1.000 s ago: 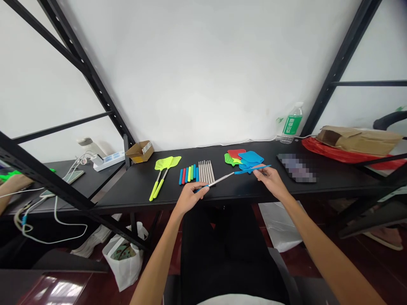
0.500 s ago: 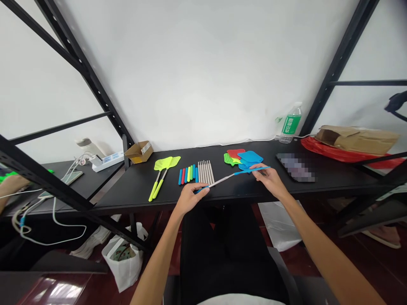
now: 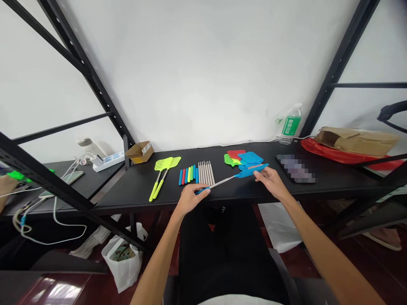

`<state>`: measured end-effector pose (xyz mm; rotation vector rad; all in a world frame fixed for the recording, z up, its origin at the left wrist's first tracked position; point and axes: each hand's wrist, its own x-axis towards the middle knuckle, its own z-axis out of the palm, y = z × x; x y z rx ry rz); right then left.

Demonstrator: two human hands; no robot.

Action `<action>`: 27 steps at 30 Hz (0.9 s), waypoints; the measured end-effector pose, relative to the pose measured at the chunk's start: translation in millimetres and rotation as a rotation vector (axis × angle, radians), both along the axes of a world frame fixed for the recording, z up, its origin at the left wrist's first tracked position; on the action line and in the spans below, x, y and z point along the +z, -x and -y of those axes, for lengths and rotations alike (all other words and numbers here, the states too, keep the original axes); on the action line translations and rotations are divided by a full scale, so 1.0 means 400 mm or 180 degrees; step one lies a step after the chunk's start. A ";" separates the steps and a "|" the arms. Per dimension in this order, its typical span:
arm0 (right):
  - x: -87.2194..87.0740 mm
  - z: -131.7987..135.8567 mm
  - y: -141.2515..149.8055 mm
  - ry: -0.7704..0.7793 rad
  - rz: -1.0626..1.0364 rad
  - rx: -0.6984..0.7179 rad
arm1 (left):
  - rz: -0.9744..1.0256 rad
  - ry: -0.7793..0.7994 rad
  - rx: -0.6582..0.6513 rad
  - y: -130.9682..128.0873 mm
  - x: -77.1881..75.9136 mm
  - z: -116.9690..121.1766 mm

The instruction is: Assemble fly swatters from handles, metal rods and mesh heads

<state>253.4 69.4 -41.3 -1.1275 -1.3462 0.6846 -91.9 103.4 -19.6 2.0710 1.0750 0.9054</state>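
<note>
A blue fly swatter (image 3: pixel 224 180) with a metal rod stretches between my hands above the desk's front edge. My left hand (image 3: pixel 192 197) is closed around its blue handle; my right hand (image 3: pixel 269 180) grips the blue paddle, now tilted so its flat face shows. Behind the rod lie several metal rods (image 3: pixel 206 173) side by side, with a row of coloured handles (image 3: pixel 188 174) to their left. Loose swatter heads in red, green, yellow and blue (image 3: pixel 250 157) overlap beyond my right hand. Two yellow-green fly swatters (image 3: pixel 161 178) lie at the left.
A small cardboard box (image 3: pixel 139 151) stands at the back left of the black desk (image 3: pixel 124 186). On the right are a blurred phone-like slab (image 3: pixel 295 168), a water bottle (image 3: pixel 291 125) and flattened cardboard (image 3: pixel 359 140). Another person's hand (image 3: pixel 6 186) shows at the far left.
My right hand has turned the blue paddle from nearly edge-on to showing its face. My left hand keeps its hold on the handle.
</note>
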 end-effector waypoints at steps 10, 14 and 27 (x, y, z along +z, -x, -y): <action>0.016 0.006 0.000 0.0014 0.0188 0.0084 | -0.0086 -0.0049 -0.0086 -0.001 -0.006 -0.001; 0.018 0.006 0.001 0.0047 0.0111 -0.0033 | 0.0113 0.0046 -0.0165 -0.001 0.000 0.000; 0.017 0.010 -0.004 0.0132 -0.0368 0.0159 | 0.1830 0.0855 -0.0243 0.030 0.013 -0.017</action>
